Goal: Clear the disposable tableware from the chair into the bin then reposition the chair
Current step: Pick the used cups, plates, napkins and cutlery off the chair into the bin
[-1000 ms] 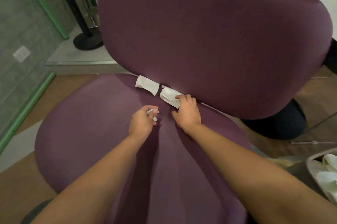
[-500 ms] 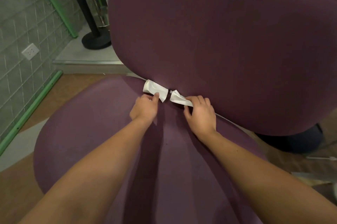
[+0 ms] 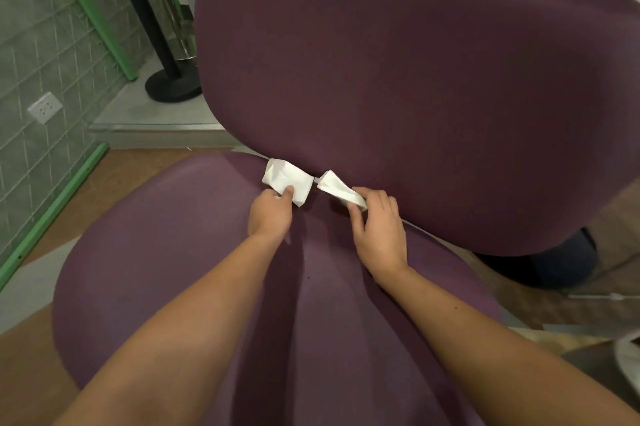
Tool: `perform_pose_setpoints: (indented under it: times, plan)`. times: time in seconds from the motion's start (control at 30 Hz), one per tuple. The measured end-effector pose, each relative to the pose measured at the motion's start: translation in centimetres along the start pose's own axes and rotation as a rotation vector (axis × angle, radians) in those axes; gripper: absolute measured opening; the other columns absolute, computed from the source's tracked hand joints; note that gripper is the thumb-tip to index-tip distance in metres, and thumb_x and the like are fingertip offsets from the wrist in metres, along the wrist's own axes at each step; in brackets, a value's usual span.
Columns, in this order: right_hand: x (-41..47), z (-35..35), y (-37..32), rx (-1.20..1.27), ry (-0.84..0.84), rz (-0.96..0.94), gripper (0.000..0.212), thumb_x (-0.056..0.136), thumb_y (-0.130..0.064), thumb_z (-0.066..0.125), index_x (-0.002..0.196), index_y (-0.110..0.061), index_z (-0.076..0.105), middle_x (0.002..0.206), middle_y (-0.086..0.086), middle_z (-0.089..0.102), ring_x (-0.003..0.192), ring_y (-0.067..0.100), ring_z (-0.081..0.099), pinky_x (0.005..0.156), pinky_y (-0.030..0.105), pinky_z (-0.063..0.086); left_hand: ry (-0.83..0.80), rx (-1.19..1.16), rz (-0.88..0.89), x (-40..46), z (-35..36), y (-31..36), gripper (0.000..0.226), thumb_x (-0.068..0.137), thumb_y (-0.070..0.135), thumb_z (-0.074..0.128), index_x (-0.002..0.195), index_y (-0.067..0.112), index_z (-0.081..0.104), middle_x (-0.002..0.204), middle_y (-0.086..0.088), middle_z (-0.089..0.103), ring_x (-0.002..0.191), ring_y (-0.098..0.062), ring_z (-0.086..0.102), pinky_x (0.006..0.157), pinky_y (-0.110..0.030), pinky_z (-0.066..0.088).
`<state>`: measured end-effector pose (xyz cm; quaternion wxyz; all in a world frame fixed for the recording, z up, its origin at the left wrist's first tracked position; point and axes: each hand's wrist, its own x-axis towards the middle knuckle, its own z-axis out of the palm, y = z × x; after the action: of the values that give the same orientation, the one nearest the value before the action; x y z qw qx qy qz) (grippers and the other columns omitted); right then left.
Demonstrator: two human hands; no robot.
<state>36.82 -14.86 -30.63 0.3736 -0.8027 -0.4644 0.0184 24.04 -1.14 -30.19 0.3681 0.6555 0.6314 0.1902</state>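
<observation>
Two crushed cups at seat back: left grip point(image 3: 270, 214) pinching left cup point(image 3: 285, 179), right grip point(image 3: 379, 228) pinching right cup point(image 3: 337, 188).

The scene is lit softly and rather dimly, with a warm cast. A broad dark shadow is cast between the two forearms onto the purple upholstered chair seat point(image 3: 173, 252), which places the light above and behind the camera. The two crumpled white paper cups point(image 3: 284, 179) are rendered as the brightest areas, close to overexposure, with little surface detail. Faint glare is seen on the chrome post point(image 3: 169, 10) at upper left. Strong wide-angle distortion is evident: the grey tiled wall point(image 3: 41, 55) and green trim point(image 3: 52, 207) are bowed at the edges. Slight softness is noted throughout.
</observation>
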Motion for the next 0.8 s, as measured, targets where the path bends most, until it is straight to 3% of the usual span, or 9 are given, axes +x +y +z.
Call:
perform_pose_setpoints:
  times: [0.13,0.23,0.37,0.53,0.8]
  plan:
    - [-1.1,-1.8,-0.7,0.198,0.036,0.177,0.028,0.099,-0.029,0.049,0.124,-0.021,0.059,0.116,-0.006,0.06,0.109,0.014,0.046,0.09,0.027,0.041,-0.087,-0.176,0.072,-2.4,-0.1,-0.9,0.034,0.096,0.04,0.051,0.086,0.008,0.058,0.081,-0.006,0.063,0.075,-0.023,0.058,0.07,-0.038,0.045]
    - [-2.4,-4.0,-0.7,0.321,0.086,0.3,0.026,0.097,-0.029,0.051,0.121,-0.021,0.061,0.112,-0.007,0.059,0.111,0.013,0.047,0.091,0.025,0.039,-0.173,-0.314,0.084,-5.1,-0.2,-0.4,0.027,0.094,0.035,0.057,0.082,0.012,0.056,0.074,-0.002,0.061,0.059,-0.014,0.054,0.062,-0.033,0.048]
    - [-4.7,-7.1,0.6,0.426,0.156,0.441,0.027,0.095,-0.031,0.054,0.118,-0.021,0.062,0.111,-0.008,0.062,0.109,0.014,0.055,0.098,0.036,0.046,-0.216,-0.278,0.18,-9.0,0.5,1.1,0.023,0.094,0.03,0.06,0.09,0.007,0.06,0.075,-0.001,0.065,0.068,-0.015,0.061,0.063,-0.024,0.052]
    - [-8.9,-12.4,3.3,0.494,0.253,0.583,0.027,0.095,-0.033,0.056,0.118,-0.021,0.064,0.108,-0.005,0.067,0.1,0.017,0.061,0.091,0.034,0.051,-0.317,-0.282,0.312,-14.8,2.9,3.9,0.016,0.092,0.026,0.064,0.096,0.012,0.056,0.086,0.001,0.064,0.07,-0.008,0.061,0.054,-0.013,0.048]
    - [-15.3,-20.7,8.8,0.554,0.468,0.758,0.024,0.096,-0.03,0.056,0.118,-0.022,0.061,0.111,-0.003,0.064,0.1,0.014,0.059,0.079,0.024,0.044,-0.514,-0.186,0.458,-22.7,9.0,8.7,0.009,0.091,0.024,0.065,0.094,0.018,0.059,0.091,0.001,0.067,0.073,-0.011,0.062,0.061,-0.023,0.052]
